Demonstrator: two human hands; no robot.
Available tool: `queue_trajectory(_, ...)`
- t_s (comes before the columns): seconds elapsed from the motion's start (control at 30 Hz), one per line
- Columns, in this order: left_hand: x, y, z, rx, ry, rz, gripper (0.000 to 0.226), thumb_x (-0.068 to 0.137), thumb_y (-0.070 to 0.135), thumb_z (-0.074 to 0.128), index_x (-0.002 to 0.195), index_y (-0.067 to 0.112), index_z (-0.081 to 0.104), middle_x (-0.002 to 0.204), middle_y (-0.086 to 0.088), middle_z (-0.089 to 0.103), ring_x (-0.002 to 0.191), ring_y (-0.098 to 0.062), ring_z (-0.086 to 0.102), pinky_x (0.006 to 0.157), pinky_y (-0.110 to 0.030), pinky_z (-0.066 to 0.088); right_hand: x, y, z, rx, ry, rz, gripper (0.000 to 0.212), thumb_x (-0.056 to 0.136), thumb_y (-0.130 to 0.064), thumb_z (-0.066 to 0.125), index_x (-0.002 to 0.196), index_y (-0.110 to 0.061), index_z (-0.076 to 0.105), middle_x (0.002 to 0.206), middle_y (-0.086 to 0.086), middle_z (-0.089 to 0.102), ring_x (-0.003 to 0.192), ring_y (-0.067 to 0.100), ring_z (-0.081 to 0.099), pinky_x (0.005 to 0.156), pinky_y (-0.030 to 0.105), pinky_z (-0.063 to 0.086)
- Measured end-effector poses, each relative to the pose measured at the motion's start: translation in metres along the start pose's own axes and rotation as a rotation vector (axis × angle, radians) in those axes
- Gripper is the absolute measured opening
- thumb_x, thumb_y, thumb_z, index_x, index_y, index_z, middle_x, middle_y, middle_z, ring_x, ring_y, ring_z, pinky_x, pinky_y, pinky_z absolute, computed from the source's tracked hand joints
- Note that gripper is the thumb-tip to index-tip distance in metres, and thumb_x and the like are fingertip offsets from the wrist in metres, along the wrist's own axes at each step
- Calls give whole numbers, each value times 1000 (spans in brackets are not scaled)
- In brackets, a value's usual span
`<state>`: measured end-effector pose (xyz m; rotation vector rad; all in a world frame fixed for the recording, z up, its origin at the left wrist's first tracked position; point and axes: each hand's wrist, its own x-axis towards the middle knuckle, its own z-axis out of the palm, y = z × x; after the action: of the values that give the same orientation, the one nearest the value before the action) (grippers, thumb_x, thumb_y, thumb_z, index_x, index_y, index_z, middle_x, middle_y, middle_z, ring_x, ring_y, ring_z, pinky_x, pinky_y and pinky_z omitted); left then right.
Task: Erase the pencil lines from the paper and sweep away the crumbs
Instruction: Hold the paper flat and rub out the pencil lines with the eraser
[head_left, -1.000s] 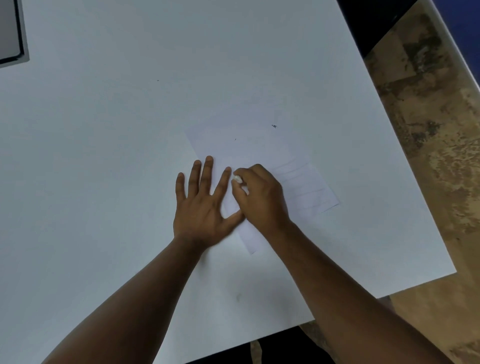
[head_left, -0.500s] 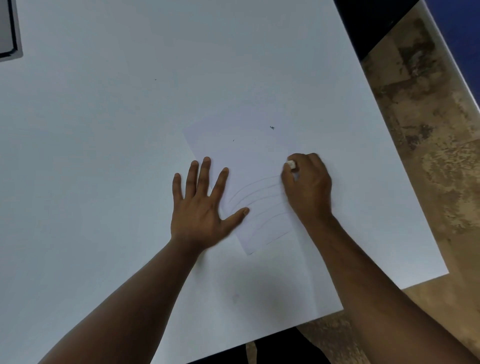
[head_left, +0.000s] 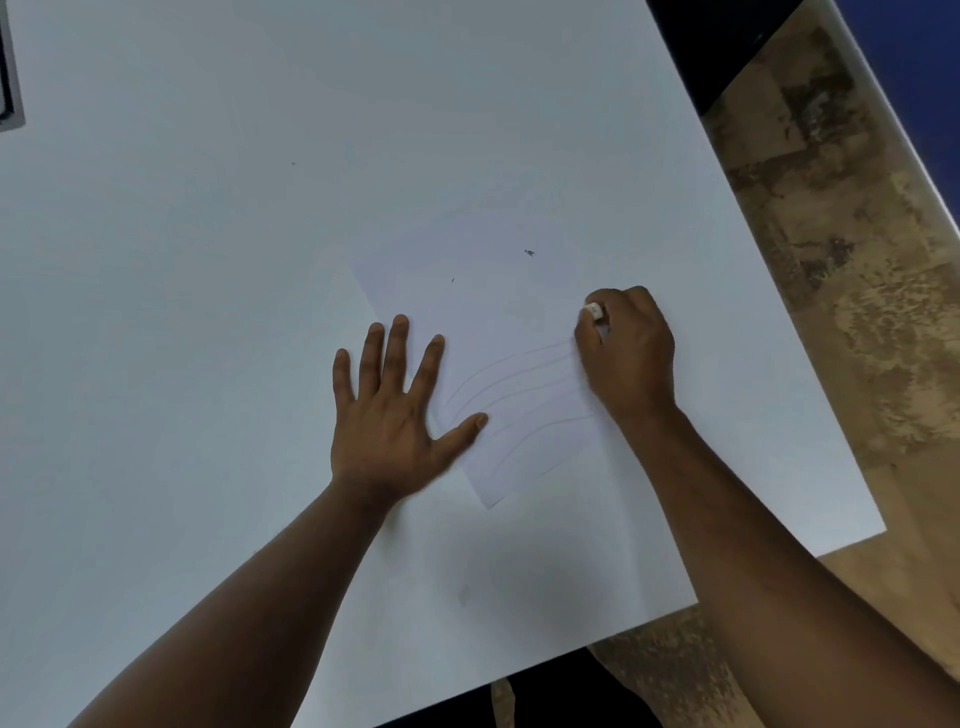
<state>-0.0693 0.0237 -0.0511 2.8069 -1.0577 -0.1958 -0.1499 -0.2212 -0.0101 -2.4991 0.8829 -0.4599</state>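
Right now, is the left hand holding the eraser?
No: the left hand lies flat with fingers spread on the paper, while the right hand pinches the eraser.

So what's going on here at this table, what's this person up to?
A person is rubbing pencil lines off a sheet of paper on a white table. The left hand lies flat, fingers spread, pinning the sheet's left edge. The right hand pinches a small white eraser at the sheet's right side. Several curved pencil lines remain, and a few dark crumbs lie higher up the page.
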Motion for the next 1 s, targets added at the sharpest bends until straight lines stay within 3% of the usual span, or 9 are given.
queue_trajectory(0.17,0,-1,0,-2,-4,1,95,90,88,22,165,30,14,174,-5,-2,160,-27,-4,126,-60,2,-19,-23,12,97,-46,-118,15,93,-13,59,99,-7,71,90,8,63,78,22,61,73,25,48)
queue_trajectory(0.27,0,0,0,-11,-7,0,97,90,88,24,165,28,14,174,-5,-2,160,-27,-4,126,-60,1,-21,-24,15,31,-91,-234,11,91,-10,59,92,-5,69,85,11,61,76,27,58,68,36,51)
queue_trajectory(0.43,0,1,0,-9,-18,-17,101,90,89,26,165,23,13,174,-4,-1,160,-26,-5,126,-59,0,11,-13,4,47,-19,-90,15,92,-11,59,99,-5,71,94,13,62,82,29,63,75,33,51)
queue_trajectory(0.53,1,0,2,-12,-12,-21,105,90,89,26,165,18,10,174,-4,-1,160,-25,-5,126,-59,1,10,-34,11,99,-133,-306,13,92,-9,62,100,-3,71,93,13,64,84,28,65,79,34,54)
queue_trajectory(0.63,1,0,2,-12,-18,-17,106,90,89,26,165,17,9,174,-4,-2,160,-24,-7,126,-58,0,0,-54,22,101,-329,-568,13,92,-8,60,98,-2,70,90,13,62,79,27,61,73,36,53)
queue_trajectory(0.77,1,0,2,-18,-23,-11,106,90,89,24,165,16,10,174,-5,-1,160,-25,-7,126,-59,0,10,-60,33,-1,-428,-717,15,94,-9,56,97,0,69,88,14,60,74,26,57,66,37,51)
queue_trajectory(0.9,2,1,2,-13,-34,-22,107,89,90,23,165,15,12,174,-5,0,160,-25,-7,126,-61,2,54,-62,39,-110,-378,-669,19,94,-7,51,87,2,65,87,19,58,78,33,57,72,46,48)
queue_trajectory(1.0,2,1,2,-19,-33,-24,107,89,90,23,165,16,12,174,-5,0,160,-25,-8,126,-61,3,87,-61,42,-133,-303,-533,21,94,-7,49,89,4,65,92,21,58,81,34,57,71,45,47)
